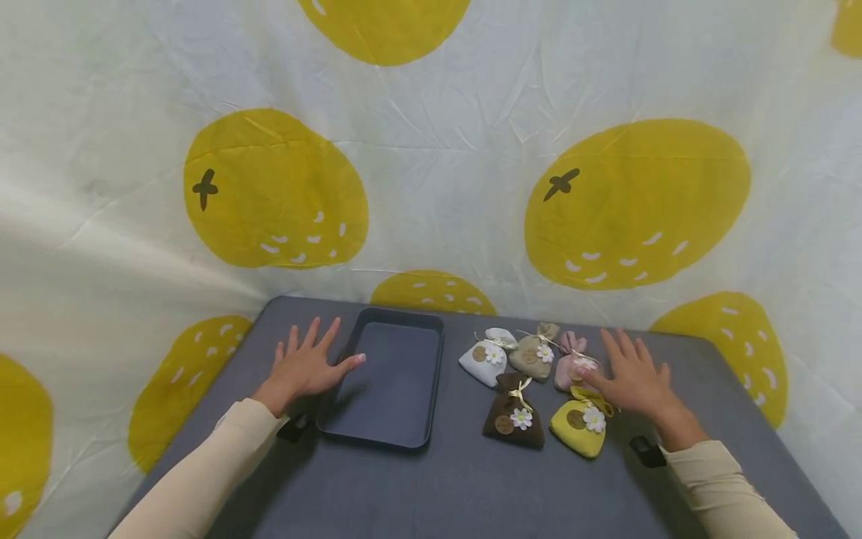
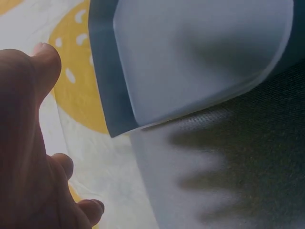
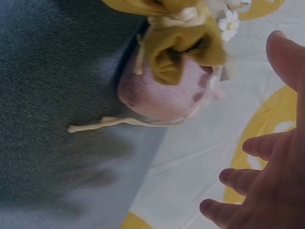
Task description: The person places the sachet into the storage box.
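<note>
My left hand [image 1: 305,368] hovers with spread fingers over the left side of a dark shallow tray [image 1: 431,397], holding nothing. In the left wrist view that hand [image 2: 28,138] is apart from the tray [image 2: 109,76]. My right hand [image 1: 636,378], fingers spread, hovers just right of several small drawstring pouches. A pink pouch [image 1: 569,373] and a yellow pouch [image 1: 572,430] lie nearest to it. Left of these are a white pouch [image 1: 480,368], a beige pouch [image 1: 525,361] and a dark brown pouch [image 1: 501,408]. Each bears a white flower.
A dark grey cloth-like surface covers the table [image 1: 431,501]. Behind it and at the sides hangs a white curtain [image 1: 444,195] printed with yellow fruit. Dark wrist devices [image 1: 648,451] sit below both wrists.
</note>
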A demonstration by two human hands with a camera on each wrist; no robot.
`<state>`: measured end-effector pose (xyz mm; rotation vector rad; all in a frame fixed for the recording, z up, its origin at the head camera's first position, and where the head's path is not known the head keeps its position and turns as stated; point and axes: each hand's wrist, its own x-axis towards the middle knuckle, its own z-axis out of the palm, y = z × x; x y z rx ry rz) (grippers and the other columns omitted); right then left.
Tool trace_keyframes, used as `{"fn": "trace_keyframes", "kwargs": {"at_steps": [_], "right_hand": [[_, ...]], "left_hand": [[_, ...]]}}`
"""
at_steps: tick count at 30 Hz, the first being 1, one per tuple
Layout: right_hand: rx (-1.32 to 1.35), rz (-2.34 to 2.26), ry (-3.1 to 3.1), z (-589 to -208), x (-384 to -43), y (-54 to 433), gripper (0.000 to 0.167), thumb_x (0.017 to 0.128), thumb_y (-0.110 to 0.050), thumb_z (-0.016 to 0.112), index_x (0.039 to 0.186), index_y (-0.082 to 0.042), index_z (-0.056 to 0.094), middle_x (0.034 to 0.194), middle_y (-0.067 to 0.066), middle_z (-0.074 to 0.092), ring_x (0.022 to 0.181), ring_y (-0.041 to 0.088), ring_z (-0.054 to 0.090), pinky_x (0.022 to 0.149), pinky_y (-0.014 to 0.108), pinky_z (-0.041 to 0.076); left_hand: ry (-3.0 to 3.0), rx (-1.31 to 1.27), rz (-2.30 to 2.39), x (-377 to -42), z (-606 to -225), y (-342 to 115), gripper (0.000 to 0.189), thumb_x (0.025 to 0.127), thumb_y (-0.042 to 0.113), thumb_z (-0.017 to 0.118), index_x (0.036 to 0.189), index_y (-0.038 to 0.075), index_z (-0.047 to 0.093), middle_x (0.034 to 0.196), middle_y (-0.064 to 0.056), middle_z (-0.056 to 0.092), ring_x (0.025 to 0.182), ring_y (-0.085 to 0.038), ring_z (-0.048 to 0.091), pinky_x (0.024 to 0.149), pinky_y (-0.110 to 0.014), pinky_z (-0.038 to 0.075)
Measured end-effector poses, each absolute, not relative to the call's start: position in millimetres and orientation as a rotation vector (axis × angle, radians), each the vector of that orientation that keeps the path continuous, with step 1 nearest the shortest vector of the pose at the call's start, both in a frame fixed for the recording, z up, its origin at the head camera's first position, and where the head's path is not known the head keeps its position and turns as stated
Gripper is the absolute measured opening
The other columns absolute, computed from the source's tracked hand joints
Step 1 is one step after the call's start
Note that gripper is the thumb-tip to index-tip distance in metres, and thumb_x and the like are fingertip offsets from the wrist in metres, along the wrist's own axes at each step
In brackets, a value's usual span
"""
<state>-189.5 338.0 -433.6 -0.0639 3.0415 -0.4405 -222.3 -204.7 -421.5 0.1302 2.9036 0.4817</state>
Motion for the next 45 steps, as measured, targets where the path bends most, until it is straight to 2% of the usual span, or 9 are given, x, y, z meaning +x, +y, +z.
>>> {"fn": "trace_keyframes", "kwargs": {"at_steps": [5, 11, 17, 22, 26, 30, 35, 39, 45], "right_hand": [[-0.088, -0.474, 3.013, -442.4, -194.1, 342.5, 0.104, 0.099, -0.064, 0.056, 0.164, 0.005, 0.015, 0.164, 0.04, 0.015, 0.146, 0.067, 0.015, 0.103, 0.092, 0.019], [-0.23, -0.699, 2.962, -454.5, -207.7, 345.5, 0.097, 0.099, -0.048, 0.066, 0.156, 0.019, 0.023, 0.156, 0.047, 0.028, 0.14, 0.068, 0.031, 0.11, 0.079, 0.035], [-0.131, -0.803, 2.829, -454.8, -212.4, 347.2, 0.093, 0.099, -0.05, 0.067, 0.155, 0.016, 0.03, 0.147, 0.046, 0.045, 0.132, 0.062, 0.049, 0.1, 0.066, 0.052], [-0.035, -0.936, 2.754, -456.2, -216.5, 349.0, 0.082, 0.097, -0.039, 0.073, 0.151, 0.014, 0.041, 0.141, 0.044, 0.053, 0.122, 0.054, 0.061, 0.09, 0.054, 0.06], [0.053, -0.972, 2.74, -457.9, -221.9, 350.8, 0.074, 0.09, -0.028, 0.079, 0.143, 0.015, 0.05, 0.135, 0.042, 0.058, 0.11, 0.043, 0.067, 0.082, 0.045, 0.061], [0.148, -1.035, 2.731, -461.7, -225.4, 353.6, 0.067, 0.086, -0.017, 0.081, 0.137, 0.017, 0.053, 0.123, 0.038, 0.065, 0.091, 0.029, 0.07, 0.073, 0.035, 0.059], [0.219, -1.177, 2.722, -468.7, -226.4, 357.1, 0.059, 0.082, -0.008, 0.081, 0.129, 0.017, 0.057, 0.091, 0.016, 0.07, 0.071, 0.014, 0.063, 0.062, 0.028, 0.055], [0.266, -1.27, 2.734, -470.2, -225.4, 358.3, 0.057, 0.08, -0.005, 0.081, 0.128, 0.017, 0.059, 0.085, 0.007, 0.068, 0.07, 0.012, 0.062, 0.06, 0.025, 0.055], [0.271, -1.309, 2.768, -465.1, -224.9, 357.4, 0.054, 0.082, -0.009, 0.082, 0.126, 0.016, 0.062, 0.076, 0.002, 0.066, 0.066, 0.014, 0.06, 0.057, 0.028, 0.054]], "left_hand": [[2.855, 0.133, 0.546, -224.2, -421.7, -204.1, 0.104, 0.093, 0.084, 0.041, 0.17, 0.022, 0.007, 0.174, -0.027, 0.004, 0.156, -0.062, -0.003, 0.122, -0.081, 0.006], [2.726, 0.159, 0.754, -225.2, -420.8, -206.5, 0.104, 0.097, 0.078, 0.045, 0.17, 0.015, 0.006, 0.174, -0.027, 0.008, 0.158, -0.058, 0.003, 0.121, -0.08, 0.014], [2.63, 0.164, 0.86, -224.6, -414.9, -205.2, 0.103, 0.098, 0.057, 0.066, 0.169, 0.009, 0.009, 0.172, -0.027, 0.019, 0.156, -0.051, 0.022, 0.122, -0.07, 0.029], [2.597, 0.136, 0.953, -227.8, -415.9, -208.5, 0.091, 0.099, 0.035, 0.071, 0.166, 0.002, 0.018, 0.166, -0.03, 0.031, 0.153, -0.049, 0.033, 0.118, -0.062, 0.042], [2.569, 0.07, 1.056, -229.6, -419.7, -213.2, 0.076, 0.099, 0.012, 0.07, 0.16, -0.007, 0.03, 0.155, -0.035, 0.045, 0.14, -0.049, 0.052, 0.094, -0.052, 0.062], [2.53, 0.028, 1.155, -231.3, -422.7, -214.0, 0.061, 0.095, 0.0, 0.069, 0.15, -0.013, 0.045, 0.143, -0.037, 0.056, 0.126, -0.048, 0.064, 0.075, -0.045, 0.066], [2.52, -0.014, 1.18, -233.0, -424.6, -212.5, 0.051, 0.091, -0.005, 0.069, 0.139, -0.014, 0.057, 0.132, -0.036, 0.065, 0.113, -0.044, 0.071, 0.07, -0.04, 0.067], [2.536, -0.02, 1.163, -234.3, -425.4, -212.5, 0.045, 0.089, -0.006, 0.07, 0.133, -0.014, 0.062, 0.126, -0.033, 0.069, 0.103, -0.039, 0.075, 0.068, -0.039, 0.067], [2.547, -0.026, 1.147, -234.7, -425.7, -214.4, 0.041, 0.089, -0.005, 0.072, 0.129, -0.013, 0.066, 0.118, -0.03, 0.073, 0.094, -0.036, 0.077, 0.067, -0.04, 0.066]]}}
